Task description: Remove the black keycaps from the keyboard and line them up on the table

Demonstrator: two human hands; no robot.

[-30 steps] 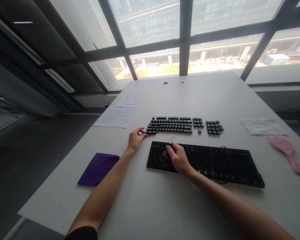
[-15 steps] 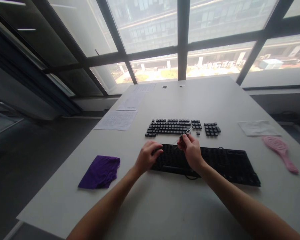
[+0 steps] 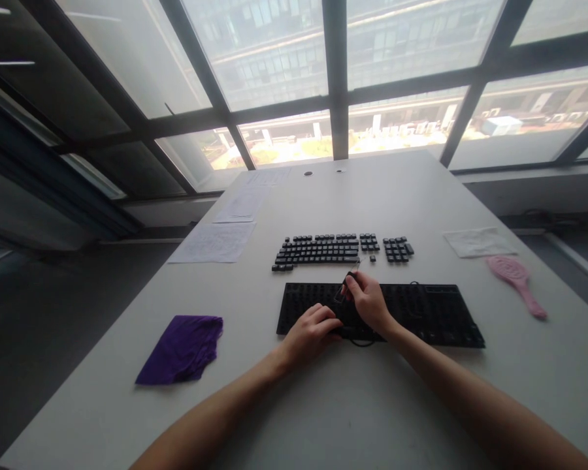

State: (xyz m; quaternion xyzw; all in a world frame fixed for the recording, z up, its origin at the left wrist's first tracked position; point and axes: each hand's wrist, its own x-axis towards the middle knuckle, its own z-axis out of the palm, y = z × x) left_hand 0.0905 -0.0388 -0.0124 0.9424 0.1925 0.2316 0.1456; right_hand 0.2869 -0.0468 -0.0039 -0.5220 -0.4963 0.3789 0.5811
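Head view: both hands at the stripped keyboard base
Left hand rests curled on its near edge; right hand just beside it pinches a keycap puller; removed keycaps lie beyond the fingers

White table ran up to a window wall with dark frames. Purple cloth lay crumpled near the left front edge. Printed sheets sat along the left side, more paper behind them toward the window. White cloth lay flat at the right, pink brush just in front of it, handle pointing to the near right. Two round grommets sat at the far edge.
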